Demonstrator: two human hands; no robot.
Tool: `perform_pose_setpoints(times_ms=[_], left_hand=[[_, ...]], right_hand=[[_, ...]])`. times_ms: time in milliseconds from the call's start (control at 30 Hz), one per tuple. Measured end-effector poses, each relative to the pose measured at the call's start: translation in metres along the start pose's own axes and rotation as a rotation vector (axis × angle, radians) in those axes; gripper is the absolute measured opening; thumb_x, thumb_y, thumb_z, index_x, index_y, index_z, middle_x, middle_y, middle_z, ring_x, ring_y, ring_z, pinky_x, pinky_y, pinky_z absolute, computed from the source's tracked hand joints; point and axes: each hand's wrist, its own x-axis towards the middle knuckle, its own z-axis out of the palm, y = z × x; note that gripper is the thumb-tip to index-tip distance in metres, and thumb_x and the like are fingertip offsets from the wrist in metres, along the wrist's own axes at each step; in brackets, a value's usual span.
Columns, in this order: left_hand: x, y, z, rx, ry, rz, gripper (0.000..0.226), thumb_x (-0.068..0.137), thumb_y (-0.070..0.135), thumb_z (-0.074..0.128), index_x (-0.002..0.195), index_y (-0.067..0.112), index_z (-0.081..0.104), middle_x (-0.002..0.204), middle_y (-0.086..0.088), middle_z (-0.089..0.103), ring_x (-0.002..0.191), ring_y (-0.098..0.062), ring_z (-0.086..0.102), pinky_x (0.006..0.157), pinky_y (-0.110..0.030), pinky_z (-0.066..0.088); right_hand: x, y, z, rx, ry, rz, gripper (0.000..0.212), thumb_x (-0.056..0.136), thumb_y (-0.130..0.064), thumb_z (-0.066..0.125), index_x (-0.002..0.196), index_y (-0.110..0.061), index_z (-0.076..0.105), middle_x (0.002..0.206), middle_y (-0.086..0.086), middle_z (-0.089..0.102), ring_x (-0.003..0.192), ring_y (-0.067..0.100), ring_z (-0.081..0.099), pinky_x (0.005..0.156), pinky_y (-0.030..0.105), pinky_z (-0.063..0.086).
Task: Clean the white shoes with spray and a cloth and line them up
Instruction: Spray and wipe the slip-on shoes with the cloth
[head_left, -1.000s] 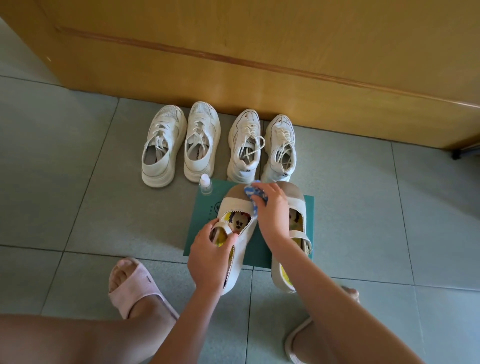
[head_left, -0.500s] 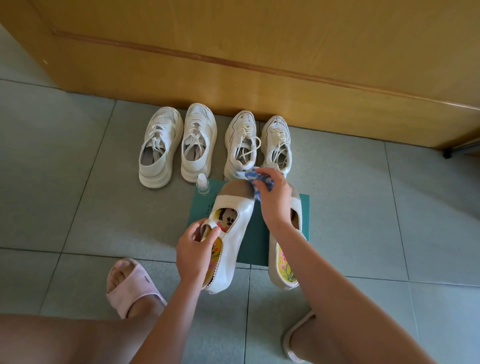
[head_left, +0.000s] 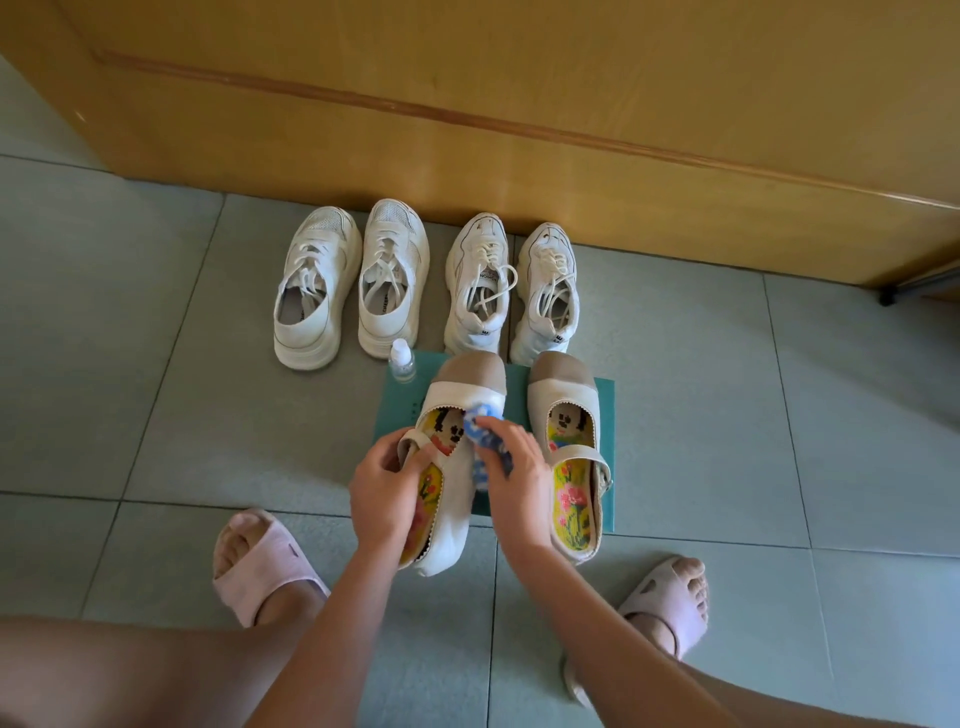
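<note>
Fingers of the left hand (head_left: 384, 493) curl round the strap of a tilted shoe (head_left: 457, 499) on the mat (head_left: 400, 421), hiding part of its insole. Right hand (head_left: 517, 483) clutches the cloth (head_left: 485, 441), half buried in the fist, against the shoe's side.

From the head camera I see the left hand (head_left: 387, 486) gripping the strap of a tilted cream shoe (head_left: 454, 519) while the right hand (head_left: 519, 480) presses a blue-and-white cloth (head_left: 485, 431) to its side, its mate (head_left: 563, 395) flat on the green mat (head_left: 605, 415), a spray bottle (head_left: 401, 361) at the mat's far corner.
</note>
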Motion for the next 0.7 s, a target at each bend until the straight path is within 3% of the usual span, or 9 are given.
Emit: perform_pose_setpoints(times_ms=[100,200,233,333,400,567,700], left_hand=[[-0.001,-0.001,0.003,0.03,0.025,0.033,0.015,0.082,0.03,0.068,0.097,0.029,0.065,0.091,0.008,0.068,0.087,-0.015,0.063,0.08,-0.033,0.049],[-0.001,-0.001,0.005,0.062,0.045,0.059,0.02,0.083,0.032,0.068,0.101,0.022,0.067,0.094,0.003,0.069,0.087,-0.017,0.062,0.078,-0.032,0.047],[-0.002,-0.001,0.005,0.059,0.05,0.057,0.019,0.083,0.032,0.068,0.099,0.021,0.067,0.092,0.002,0.069,0.087,-0.017,0.062,0.076,-0.031,0.046],[-0.003,0.0,0.004,0.031,0.056,0.063,0.013,0.082,0.027,0.069,0.093,0.02,0.067,0.086,0.002,0.068,0.084,-0.018,0.062,0.073,-0.03,0.045],[-0.004,0.002,0.004,0.025,0.059,0.061,0.013,0.082,0.025,0.069,0.093,0.018,0.067,0.086,0.002,0.067,0.085,-0.018,0.061,0.074,-0.03,0.046],[-0.004,0.0,0.006,0.025,0.074,0.044,0.023,0.081,0.027,0.07,0.099,0.013,0.068,0.091,-0.001,0.068,0.086,-0.019,0.061,0.073,-0.029,0.046],[-0.006,0.004,0.006,0.035,0.071,0.043,0.021,0.08,0.027,0.071,0.096,0.014,0.068,0.087,-0.001,0.068,0.083,-0.019,0.062,0.068,-0.028,0.044]], right_hand=[[-0.028,0.003,0.01,0.028,-0.062,0.064,0.036,0.086,0.003,0.058,0.115,-0.016,0.066,0.106,-0.019,0.059,0.102,0.012,0.054,0.096,0.028,0.045],[-0.047,0.003,0.016,-0.01,-0.053,0.083,0.034,0.086,0.001,0.06,0.114,-0.016,0.067,0.111,-0.006,0.066,0.103,0.012,0.054,0.096,0.011,0.036],[-0.053,0.002,0.017,-0.01,-0.053,0.094,0.032,0.086,-0.002,0.06,0.114,-0.017,0.067,0.111,-0.005,0.066,0.103,0.012,0.054,0.095,0.011,0.037],[-0.072,0.001,0.02,0.039,-0.037,0.138,0.028,0.087,-0.006,0.062,0.112,-0.017,0.068,0.109,-0.01,0.063,0.104,0.013,0.055,0.093,0.028,0.046],[-0.086,0.001,0.021,0.07,-0.029,0.179,0.028,0.086,-0.004,0.063,0.109,-0.02,0.068,0.107,-0.013,0.061,0.104,0.012,0.057,0.092,0.029,0.048],[-0.108,-0.002,0.021,0.213,-0.006,0.346,0.056,0.085,0.002,0.061,0.092,-0.053,0.064,0.096,-0.012,0.063,0.089,0.006,0.06,0.076,0.012,0.046],[-0.116,-0.008,0.021,0.322,0.02,0.45,0.046,0.087,0.002,0.062,0.095,-0.043,0.067,0.09,-0.005,0.063,0.081,0.008,0.063,0.07,0.015,0.05]])
